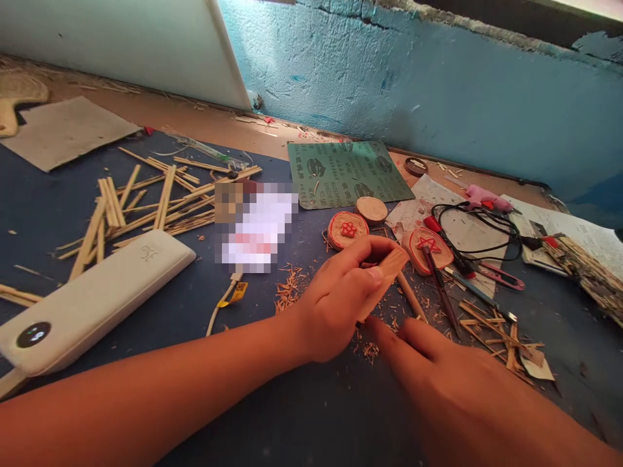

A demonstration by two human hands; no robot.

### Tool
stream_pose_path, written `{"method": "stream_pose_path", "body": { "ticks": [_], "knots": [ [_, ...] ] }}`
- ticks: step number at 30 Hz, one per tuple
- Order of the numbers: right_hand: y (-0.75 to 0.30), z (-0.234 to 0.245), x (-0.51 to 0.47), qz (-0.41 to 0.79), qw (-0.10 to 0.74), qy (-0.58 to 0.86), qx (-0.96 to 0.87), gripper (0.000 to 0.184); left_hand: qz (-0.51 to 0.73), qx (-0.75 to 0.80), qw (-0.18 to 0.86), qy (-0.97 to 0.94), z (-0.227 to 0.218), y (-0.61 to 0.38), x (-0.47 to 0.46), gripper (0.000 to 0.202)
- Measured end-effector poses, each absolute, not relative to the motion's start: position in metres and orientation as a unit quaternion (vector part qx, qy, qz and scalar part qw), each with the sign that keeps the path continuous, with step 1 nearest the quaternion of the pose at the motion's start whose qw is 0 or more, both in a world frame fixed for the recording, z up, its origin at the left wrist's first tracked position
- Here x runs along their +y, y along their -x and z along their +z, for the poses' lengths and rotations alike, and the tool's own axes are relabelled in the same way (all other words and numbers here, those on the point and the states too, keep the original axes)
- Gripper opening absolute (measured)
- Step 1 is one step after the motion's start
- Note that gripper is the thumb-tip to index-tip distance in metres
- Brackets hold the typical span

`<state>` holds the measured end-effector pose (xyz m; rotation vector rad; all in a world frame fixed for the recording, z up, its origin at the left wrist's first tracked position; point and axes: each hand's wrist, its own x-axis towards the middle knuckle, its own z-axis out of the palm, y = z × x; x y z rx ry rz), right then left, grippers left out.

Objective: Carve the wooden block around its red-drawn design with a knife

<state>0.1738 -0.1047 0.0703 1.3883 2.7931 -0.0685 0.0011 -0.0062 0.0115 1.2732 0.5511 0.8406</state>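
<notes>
My left hand is closed around a pale flat piece of wood, which tilts up to the right. Just below its lower end is my right hand, fingers drawn together and touching or nearly touching the wood; whatever they grip is hidden. Curled shavings lie under the hands. Beyond them are a wood slice with a red flower, a plain wood slice and one with a red star. A dark slim tool rests across the star slice, near a round wooden stick.
Green sandpaper lies at the back. On the left are a white power bank, bamboo strips and a blurred-out device with a cable. A pink glue gun, black cord, pink cutter and bark are right.
</notes>
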Motion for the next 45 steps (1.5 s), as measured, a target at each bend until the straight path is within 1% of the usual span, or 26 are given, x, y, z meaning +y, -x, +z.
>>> {"method": "stream_pose_path", "body": {
  "ticks": [3,8,10,13,16,17,21,23,25,28,30,33,39,45],
  "knots": [
    [-0.17,0.07,-0.105,-0.031,0.01,-0.454,0.891,0.063,0.382,0.249,0.693,-0.559,0.011,-0.003,-0.007,0.035],
    [-0.161,0.068,-0.108,-0.04,0.011,-0.481,0.876,0.068,0.389,0.252,0.699,-0.545,0.007,-0.004,-0.008,0.036],
    [-0.158,0.068,-0.11,-0.001,0.005,-0.465,0.885,0.062,0.391,0.253,0.7,-0.541,0.006,-0.005,-0.007,0.035],
    [-0.154,0.071,-0.111,0.051,0.01,-0.422,0.905,0.048,0.398,0.245,0.7,-0.54,0.005,-0.005,-0.006,0.031],
    [-0.153,0.077,-0.101,0.023,0.026,-0.432,0.901,0.032,0.408,0.235,0.703,-0.533,0.005,-0.006,-0.006,0.027],
    [-0.153,0.079,-0.097,0.007,0.03,-0.445,0.895,0.029,0.411,0.233,0.702,-0.533,0.004,-0.007,-0.006,0.027],
    [-0.156,0.08,-0.09,-0.021,0.031,-0.48,0.876,0.036,0.407,0.24,0.7,-0.536,0.002,-0.006,-0.005,0.03],
    [-0.158,0.077,-0.095,-0.008,0.025,-0.457,0.889,0.041,0.402,0.241,0.713,-0.522,0.0,-0.005,-0.004,0.033],
    [-0.16,0.073,-0.104,0.029,0.006,-0.43,0.903,0.047,0.403,0.231,0.733,-0.498,-0.002,-0.004,-0.002,0.033],
    [-0.165,0.069,-0.117,0.101,-0.016,-0.405,0.909,0.043,0.418,0.213,0.751,-0.465,-0.003,-0.004,0.0,0.032],
    [-0.17,0.071,-0.122,0.112,-0.012,-0.399,0.91,0.042,0.424,0.206,0.756,-0.453,-0.003,-0.004,0.001,0.032],
    [-0.176,0.077,-0.124,0.087,-0.017,-0.412,0.907,0.046,0.424,0.203,0.758,-0.452,-0.002,-0.003,0.0,0.033],
    [-0.18,0.08,-0.117,0.017,-0.023,-0.437,0.899,0.047,0.406,0.216,0.756,-0.466,-0.002,-0.003,-0.003,0.037],
    [-0.174,0.07,-0.117,0.0,-0.018,-0.446,0.895,0.06,0.396,0.242,0.712,-0.527,0.003,-0.005,-0.008,0.036]
  ]
}}
